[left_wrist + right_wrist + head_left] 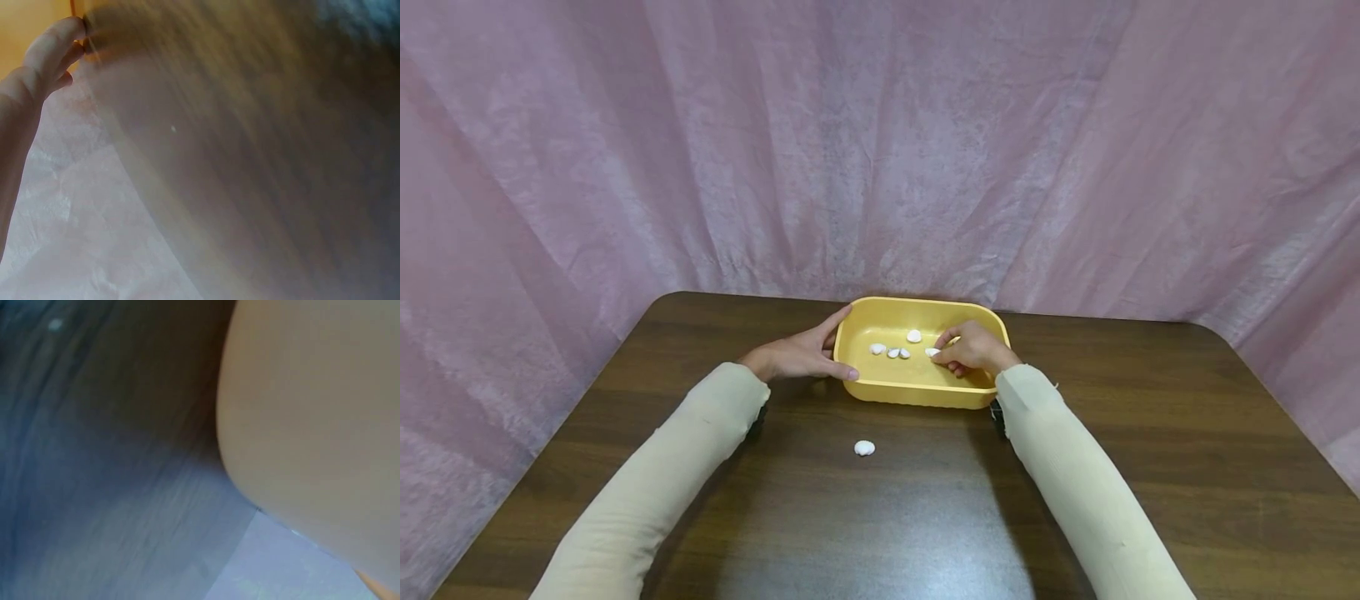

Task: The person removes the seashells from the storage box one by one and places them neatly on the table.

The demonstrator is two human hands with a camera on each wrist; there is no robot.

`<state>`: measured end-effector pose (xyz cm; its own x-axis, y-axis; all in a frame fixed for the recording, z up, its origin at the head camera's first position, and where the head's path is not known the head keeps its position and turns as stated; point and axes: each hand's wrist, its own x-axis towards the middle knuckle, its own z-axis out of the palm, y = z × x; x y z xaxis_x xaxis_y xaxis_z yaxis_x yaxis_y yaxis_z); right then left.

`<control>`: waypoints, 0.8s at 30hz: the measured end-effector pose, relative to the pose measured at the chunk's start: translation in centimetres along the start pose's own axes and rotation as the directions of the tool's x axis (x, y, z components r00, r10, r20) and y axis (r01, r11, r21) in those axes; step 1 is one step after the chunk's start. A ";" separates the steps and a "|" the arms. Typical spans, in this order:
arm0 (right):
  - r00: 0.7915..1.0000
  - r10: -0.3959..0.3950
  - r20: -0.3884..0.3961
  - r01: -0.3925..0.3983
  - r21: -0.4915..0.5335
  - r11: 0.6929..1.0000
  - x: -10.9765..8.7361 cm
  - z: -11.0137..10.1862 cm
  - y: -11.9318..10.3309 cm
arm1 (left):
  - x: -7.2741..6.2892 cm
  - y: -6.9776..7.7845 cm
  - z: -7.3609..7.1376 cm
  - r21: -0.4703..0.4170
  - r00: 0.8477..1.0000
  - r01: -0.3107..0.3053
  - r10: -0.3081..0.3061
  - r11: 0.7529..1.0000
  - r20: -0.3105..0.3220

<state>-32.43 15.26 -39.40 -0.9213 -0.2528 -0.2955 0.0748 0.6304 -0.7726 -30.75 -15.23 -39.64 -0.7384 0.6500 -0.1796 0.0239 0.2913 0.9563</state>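
A yellow plastic basin [917, 395] stands near the table's far edge, with several small white seashells [913, 336] on its floor. My left hand [801, 354] grips the basin's left end, thumb over the near rim and fingers along the outer side; in the left wrist view its fingers meet the basin wall [25, 28]. Inside the basin, my right hand [976, 346] pinches a white shell [931, 352] low over the floor. One ribbed white shell [864, 447] lies on the table in front. The right wrist view shows mostly the basin's outer wall [312, 425], the right hand hidden.
The dark wooden table [1112, 433] spreads to both sides of the basin. A pink curtain [880, 150] hangs right behind the table's far edge. Pale sleeves [655, 475] cover both forearms.
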 end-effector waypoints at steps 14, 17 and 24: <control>1.000 -0.020 0.007 0.021 -0.066 0.998 -1.2 -0.3 -0.3 | 0.0 -0.1 0.2 -0.013 1.000 0.008 -0.008 1.000 -0.002; 0.999 -0.031 0.017 0.032 -0.069 0.997 -1.6 -0.6 -0.6 | 0.0 -0.1 0.1 -0.017 1.000 0.008 -0.008 1.000 0.000; 0.998 -0.068 0.015 0.069 -0.083 0.994 -2.5 -1.0 -1.1 | -0.2 0.1 0.0 -0.014 1.000 0.015 -0.015 1.000 -0.002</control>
<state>-30.56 15.95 -37.20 -0.9185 -0.3061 -0.2501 -0.0211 0.6699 -0.7422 -30.63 -15.29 -39.49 -0.7403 0.6437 -0.1938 0.0031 0.2915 0.9566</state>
